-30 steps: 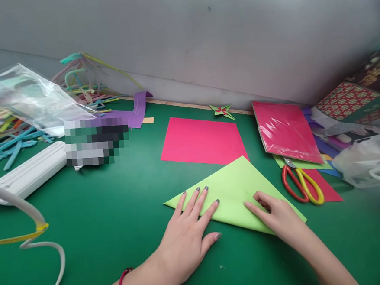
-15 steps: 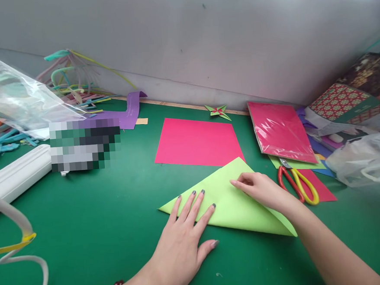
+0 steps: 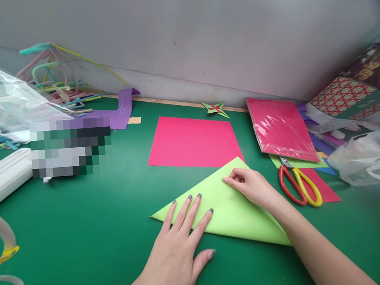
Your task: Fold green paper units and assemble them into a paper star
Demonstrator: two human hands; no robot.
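Green tabletop (image 3: 86, 236), left hand (image 3: 175, 256) splayed

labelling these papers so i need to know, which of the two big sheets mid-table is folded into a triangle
The light green sheet, under the left hand. The pink sheet behind it lies flat and unfolded.

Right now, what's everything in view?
Folded paper: one, green, centre
Flat sheet: one, pink, centre
Star: one, green and red, back
Pack: one, pink, right
Scissors: one, red and yellow handles, right
Loose papers: several, mixed, right
Bag: one, whitish, right
Box: one, patterned red, right
Scrap: one, tan, back
Curled paper: one, purple, left
Strips: many, mixed, left
Sleeve: one, clear, left
Casing: one, white, left
Tube: one, whitish, left
Pixelated patch: contents unclear, left
Table: one, green, underneath
Wall: one, grey, back
Left hand: one, on folded paper
Right hand: one, on folded paper
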